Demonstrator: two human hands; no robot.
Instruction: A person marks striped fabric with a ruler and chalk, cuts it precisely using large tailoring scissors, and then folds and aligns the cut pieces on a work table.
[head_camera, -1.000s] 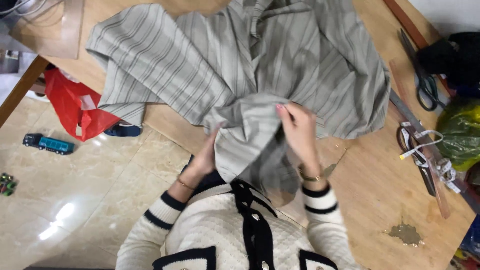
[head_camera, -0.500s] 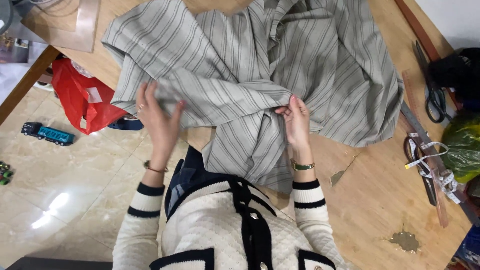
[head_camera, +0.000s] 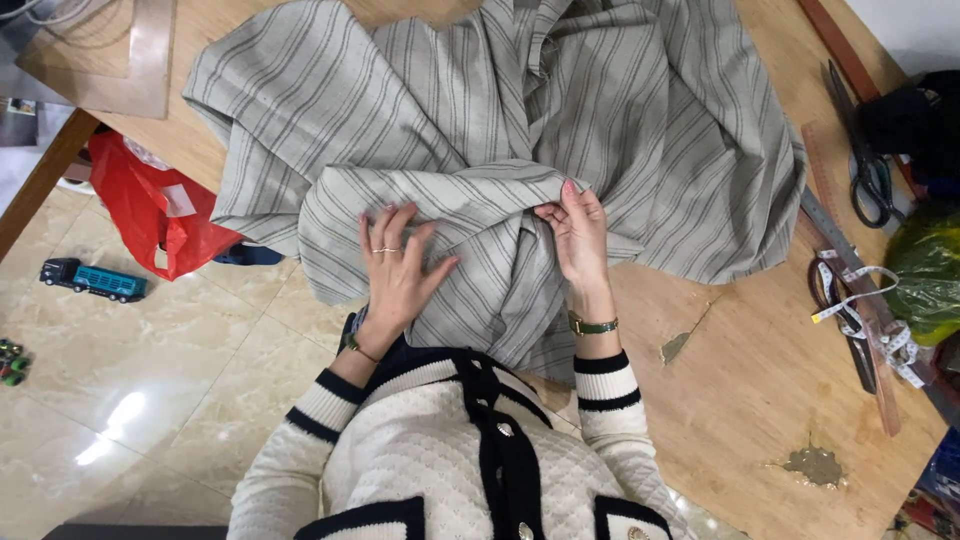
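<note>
**Both hands on the striped cloth at the table edge**

Your left hand (head_camera: 395, 268) lies flat on the striped grey fabric (head_camera: 480, 130), fingers spread, palm down, gripping nothing. It presses a folded flap where the cloth spills over the near edge of the wooden table (head_camera: 760, 380). A ring shows on one finger, a bracelet at the wrist.

Your right hand (head_camera: 575, 232) is pinching a fold of the same fabric between thumb and fingertips, just right of the left hand, at the point where several creases bunch together. A watch sits on that wrist.

The fabric covers most of the tabletop, heaped in loose folds, with its lower part hanging off the edge against your cream and black cardigan.

Right side of the table, well apart from the hands: black scissors (head_camera: 868, 170) near the far corner, a long ruler (head_camera: 850, 270) running along the edge, a white tape measure (head_camera: 865, 300) looped over a second dark tool, and a green bag (head_camera: 930, 275) at the frame edge.

On the tiled floor to your left: a red plastic bag (head_camera: 155, 210) by the table leg, a toy truck (head_camera: 95, 280) beyond it.
</note>
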